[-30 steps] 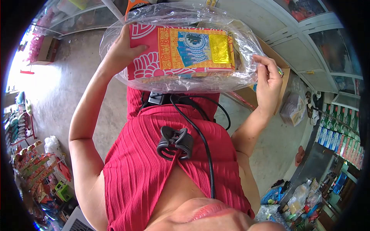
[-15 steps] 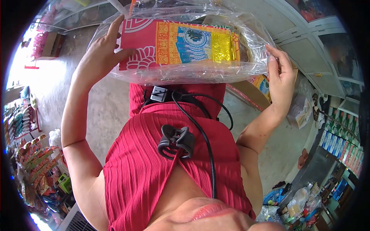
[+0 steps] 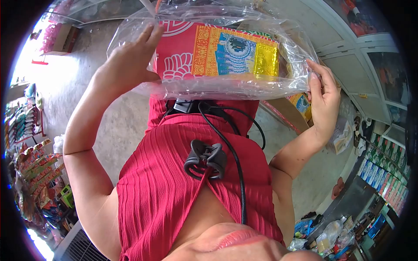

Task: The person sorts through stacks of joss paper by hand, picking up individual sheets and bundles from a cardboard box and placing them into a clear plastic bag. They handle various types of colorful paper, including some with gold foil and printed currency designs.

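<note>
A flat red packet [image 3: 177, 52] with white line patterns, an orange band, a blue banknote-like print and a shiny gold part lies in a clear plastic bag [image 3: 217, 89]. At its left end is my left hand [image 3: 133, 58], fingers at the upper edge and thumb at the lower, gripping it. My right hand [image 3: 323, 89] pinches the right end of the bag between thumb and fingers. Clear film covers part of the packet, and more printed items under it are mostly hidden.
Below the bag's right end is an open cardboard box [image 3: 285, 114] with a similar printed packet. White cabinets [image 3: 348, 65] stand at upper right. Shelved toothpaste-like boxes [image 3: 383, 165] are at right, hanging snack packs [image 3: 32, 169] at left. A black cable [image 3: 237, 174] hangs over my chest.
The red packet and bag have shifted right. My left hand has moved right along with the packet's left end, and my right hand slightly right and down, still on the bag.
</note>
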Motion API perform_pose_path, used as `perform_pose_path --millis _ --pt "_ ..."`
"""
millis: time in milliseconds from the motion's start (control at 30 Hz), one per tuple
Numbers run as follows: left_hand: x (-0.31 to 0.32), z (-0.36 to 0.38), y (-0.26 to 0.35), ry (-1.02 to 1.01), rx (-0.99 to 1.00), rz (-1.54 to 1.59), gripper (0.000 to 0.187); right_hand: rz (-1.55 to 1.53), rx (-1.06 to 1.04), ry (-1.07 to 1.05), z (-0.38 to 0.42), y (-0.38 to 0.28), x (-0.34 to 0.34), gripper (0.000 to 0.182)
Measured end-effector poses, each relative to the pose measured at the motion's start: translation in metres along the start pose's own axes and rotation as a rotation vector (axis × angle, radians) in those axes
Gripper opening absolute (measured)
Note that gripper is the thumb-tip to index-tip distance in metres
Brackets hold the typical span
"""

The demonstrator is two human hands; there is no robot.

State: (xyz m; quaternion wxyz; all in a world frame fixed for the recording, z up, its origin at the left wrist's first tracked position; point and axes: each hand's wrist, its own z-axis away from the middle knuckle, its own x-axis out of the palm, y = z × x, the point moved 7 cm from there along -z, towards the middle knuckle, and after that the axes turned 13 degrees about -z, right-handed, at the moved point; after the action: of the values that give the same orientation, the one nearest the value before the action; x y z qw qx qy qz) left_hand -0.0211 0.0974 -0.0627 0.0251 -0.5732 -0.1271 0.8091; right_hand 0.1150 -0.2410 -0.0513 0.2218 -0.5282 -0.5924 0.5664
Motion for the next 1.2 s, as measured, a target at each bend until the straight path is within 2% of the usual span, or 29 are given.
perform_pose_path --millis 67,167,233,333,367,433,467,533,633,667,700,767,800,867,900,933,967,1000,1033,1067,1133,1167,1200 --pt "-0.025 0.01 -0.005 0.333 0.09 -0.01 0.102 0.008 0.03 0.012 -0.001 0.0 -0.002 0.025" --pt "-0.053 0.017 -0.001 0.296 0.005 0.113 0.111 0.031 0.044 0.026 -0.004 0.002 -0.003 0.026" --pt "-0.056 0.019 0.002 0.373 0.063 0.088 0.112 0.055 0.035 0.039 -0.007 0.003 -0.005 0.026" --pt "-0.063 0.024 0.003 0.472 0.107 0.166 0.107 0.093 -0.108 0.004 -0.012 -0.001 -0.005 0.027" --pt "-0.063 0.024 0.001 0.423 0.056 0.188 0.106 0.116 -0.082 0.035 -0.013 0.001 -0.01 0.027" --pt "-0.051 0.017 -0.012 0.375 0.027 0.253 0.108 -0.064 -0.102 -0.028 -0.015 -0.013 -0.007 0.021" --pt "-0.048 0.016 -0.017 0.357 0.03 0.217 0.107 -0.051 -0.087 -0.006 -0.014 -0.017 -0.011 0.021" --pt "-0.049 0.017 -0.019 0.329 0.025 0.238 0.106 -0.159 -0.065 -0.098 -0.014 -0.024 -0.006 0.025" --pt "-0.046 0.018 -0.024 0.284 0.007 0.256 0.106 -0.152 -0.104 -0.08 -0.019 -0.025 -0.011 0.024" --pt "-0.048 0.017 -0.021 0.283 0.027 0.245 0.107 -0.122 -0.094 -0.179 -0.02 -0.018 -0.014 0.028" --pt "-0.05 0.017 -0.018 0.284 0.047 0.234 0.108 -0.112 -0.089 -0.17 -0.022 -0.011 -0.021 0.028" --pt "-0.049 0.015 -0.016 0.253 0.071 0.263 0.114 -0.552 -0.188 -0.119 -0.025 -0.006 -0.045 0.038" --pt "-0.049 0.016 -0.015 0.23 0.072 0.247 0.118 -0.423 0.008 0.05 -0.029 0.017 -0.073 0.051" --pt "-0.046 0.016 -0.016 0.184 0.085 0.262 0.128 -0.401 0.131 0.433 -0.026 0.098 -0.119 0.021" --pt "-0.046 0.015 -0.017 0.187 0.098 0.264 0.128 -0.234 0.137 0.457 -0.027 0.143 -0.138 0.025" --pt "-0.046 0.017 -0.018 0.168 0.116 0.268 0.13 -0.127 0.282 0.448 -0.021 0.204 -0.145 0.032" --pt "-0.045 0.019 -0.018 0.149 0.129 0.271 0.131 0.063 0.437 0.404 -0.01 0.282 -0.148 0.036" --pt "-0.044 0.02 -0.02 0.128 0.114 0.292 0.132 0.414 0.596 0.09 -0.007 0.345 -0.135 0.043" --pt "-0.045 0.021 -0.018 0.127 0.111 0.294 0.132 0.459 0.677 -0.053 0.009 0.427 -0.116 0.051" --pt "-0.045 0.021 -0.018 0.104 0.084 0.314 0.134 0.485 0.866 -0.121 0.028 0.465 -0.095 0.057" --pt "-0.044 0.02 -0.018 0.061 0.026 0.305 0.137 0.666 0.851 -0.238 0.045 0.473 -0.059 0.054" --pt "-0.046 0.019 -0.015 0.056 0.02 0.304 0.137 0.662 0.849 -0.246 0.05 0.495 -0.053 0.054" --pt "-0.047 0.019 -0.014 0.031 0.002 0.305 0.137 0.633 1.014 -0.337 0.067 0.534 -0.044 0.063"
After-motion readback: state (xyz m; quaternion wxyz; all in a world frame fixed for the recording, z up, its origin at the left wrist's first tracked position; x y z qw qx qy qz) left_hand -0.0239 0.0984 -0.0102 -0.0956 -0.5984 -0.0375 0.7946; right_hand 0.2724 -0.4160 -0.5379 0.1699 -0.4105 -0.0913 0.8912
